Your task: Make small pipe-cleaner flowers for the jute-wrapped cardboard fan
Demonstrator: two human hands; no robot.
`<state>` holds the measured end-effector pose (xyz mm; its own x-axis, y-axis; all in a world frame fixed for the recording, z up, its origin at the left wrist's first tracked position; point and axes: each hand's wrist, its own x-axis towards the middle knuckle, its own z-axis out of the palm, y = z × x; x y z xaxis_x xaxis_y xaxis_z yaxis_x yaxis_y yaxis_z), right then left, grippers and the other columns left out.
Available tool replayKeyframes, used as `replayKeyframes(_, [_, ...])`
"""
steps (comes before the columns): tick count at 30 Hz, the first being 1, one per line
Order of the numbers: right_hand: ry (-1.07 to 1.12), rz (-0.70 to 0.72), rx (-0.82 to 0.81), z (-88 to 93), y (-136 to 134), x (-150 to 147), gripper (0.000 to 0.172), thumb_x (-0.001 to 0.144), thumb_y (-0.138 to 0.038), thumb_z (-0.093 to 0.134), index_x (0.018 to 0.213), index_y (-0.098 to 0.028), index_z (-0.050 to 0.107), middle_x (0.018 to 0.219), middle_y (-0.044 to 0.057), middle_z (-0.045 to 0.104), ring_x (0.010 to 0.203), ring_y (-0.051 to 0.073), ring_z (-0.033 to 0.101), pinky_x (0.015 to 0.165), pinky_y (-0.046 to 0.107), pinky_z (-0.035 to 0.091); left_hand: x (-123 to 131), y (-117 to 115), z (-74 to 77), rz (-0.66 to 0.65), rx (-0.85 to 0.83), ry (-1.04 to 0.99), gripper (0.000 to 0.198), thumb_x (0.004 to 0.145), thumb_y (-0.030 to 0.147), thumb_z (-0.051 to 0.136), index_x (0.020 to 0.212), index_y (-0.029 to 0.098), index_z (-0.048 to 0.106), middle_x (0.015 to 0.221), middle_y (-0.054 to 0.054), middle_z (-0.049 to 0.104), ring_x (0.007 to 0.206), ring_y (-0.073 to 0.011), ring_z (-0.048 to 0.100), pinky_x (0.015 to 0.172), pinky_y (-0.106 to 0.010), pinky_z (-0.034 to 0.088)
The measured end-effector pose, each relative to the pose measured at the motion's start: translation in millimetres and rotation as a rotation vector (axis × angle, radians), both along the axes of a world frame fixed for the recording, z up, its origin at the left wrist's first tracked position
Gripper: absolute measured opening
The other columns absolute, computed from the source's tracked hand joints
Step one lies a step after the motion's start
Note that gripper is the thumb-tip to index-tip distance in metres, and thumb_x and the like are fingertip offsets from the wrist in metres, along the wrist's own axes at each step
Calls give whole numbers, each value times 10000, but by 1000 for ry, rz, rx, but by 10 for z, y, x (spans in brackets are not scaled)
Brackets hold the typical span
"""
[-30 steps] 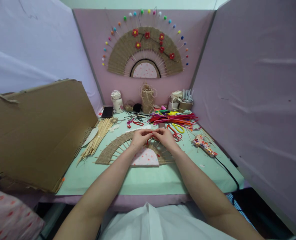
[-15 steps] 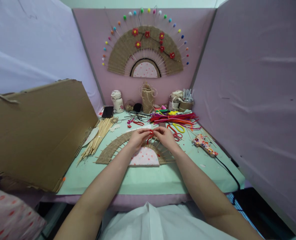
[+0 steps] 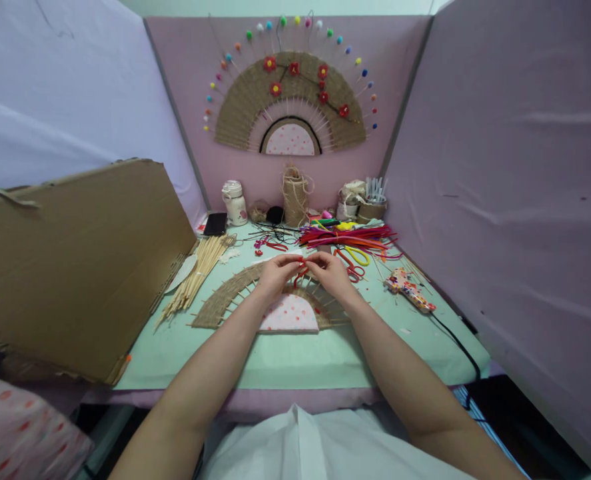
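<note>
Head cam: my left hand (image 3: pixel 278 276) and right hand (image 3: pixel 330 272) have fingertips pinched on a thin, bendy red strip (image 3: pixel 301 272), kinda over the tan woven half-circle fan (image 3: pixel 221 300) on the mint-green cloth-covered table (image 3: pixel 300 363). Can't tell if its dangling end touches.

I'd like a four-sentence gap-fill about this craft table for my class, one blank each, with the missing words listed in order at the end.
1. The left hand and right hand pinch a thin strand coloured ____.
2. The patterned glue gun lies on the person's ____ side.
3. The large brown sheet beside the bundle of thin sticks is made of ____.
4. The phone near the white bottle is ____ in colour.

Missing words: red; right; cardboard; black.
</note>
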<state>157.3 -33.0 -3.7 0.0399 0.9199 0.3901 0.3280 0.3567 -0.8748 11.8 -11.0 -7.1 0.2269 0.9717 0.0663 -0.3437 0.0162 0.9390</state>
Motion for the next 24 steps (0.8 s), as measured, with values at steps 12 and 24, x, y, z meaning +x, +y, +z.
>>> replayKeyframes(12, [-70, -1, 97, 35, -33, 0, 153, 748, -282, 573, 817, -194, 677, 828, 39, 657, 761, 157, 579, 690, 274, 449, -91, 32, -10, -189, -79, -97, 237, 650, 137, 724, 880, 131, 671, 915, -61, 694, 879, -130, 645, 928, -296, 465])
replayKeyframes(24, [-165, -12, 141, -1, -26, 5, 120, 821, -264, 514, 801, -190, 606, 805, 31, 608, 776, 157, 551, 696, 269, 423, -85, 10, 68, -13, 35, 29, 178, 634, 222, 709, 781, 150, 638, 798, -23, 648, 794, -132, 622, 823, -308, 487])
